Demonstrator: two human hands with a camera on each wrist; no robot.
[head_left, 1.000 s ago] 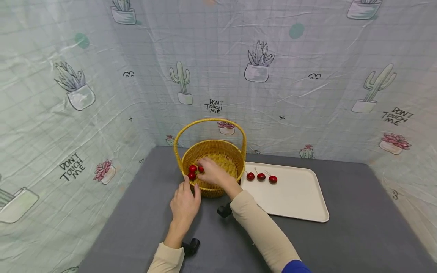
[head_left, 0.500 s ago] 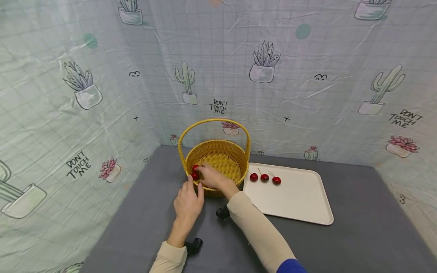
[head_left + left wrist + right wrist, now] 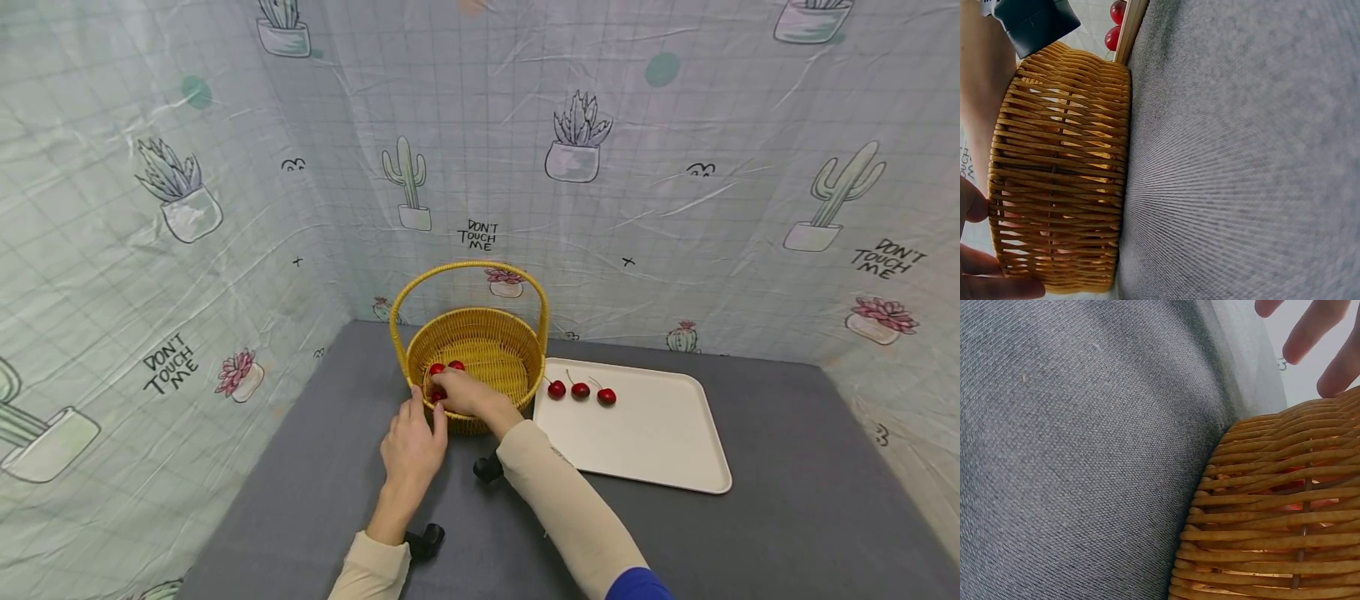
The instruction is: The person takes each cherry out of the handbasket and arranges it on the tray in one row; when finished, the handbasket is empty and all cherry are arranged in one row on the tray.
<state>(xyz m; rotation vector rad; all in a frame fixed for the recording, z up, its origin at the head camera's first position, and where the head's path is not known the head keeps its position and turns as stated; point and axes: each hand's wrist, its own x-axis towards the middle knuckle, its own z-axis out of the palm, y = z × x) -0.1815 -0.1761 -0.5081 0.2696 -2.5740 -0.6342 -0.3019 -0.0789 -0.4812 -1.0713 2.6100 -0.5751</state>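
A yellow wicker basket [image 3: 487,342] with a tall hoop handle stands on the grey table. My left hand [image 3: 411,446] rests at its front-left rim, fingers extended and touching the weave; in the left wrist view, fingers [image 3: 1007,287] lie against the outer wall. My right hand [image 3: 463,392] reaches inside over the front rim, its fingers bent down around a red cherry [image 3: 438,397]; the fingertips are partly hidden. Just beyond the fingers lie another cherry [image 3: 437,368] and a third cherry [image 3: 456,367] in the basket.
To the basket's right lies a cream rectangular tray [image 3: 645,433]. Three stemmed cherries, one of them the middle cherry [image 3: 580,390], sit in a row near its far left corner. A cactus-print sheet [image 3: 510,192] hangs behind and beside the table.
Inside the basket my right hand has shifted slightly toward the front. One cherry now lies farther right, and another has moved toward the front rim under the fingers. My left hand stays at the rim.
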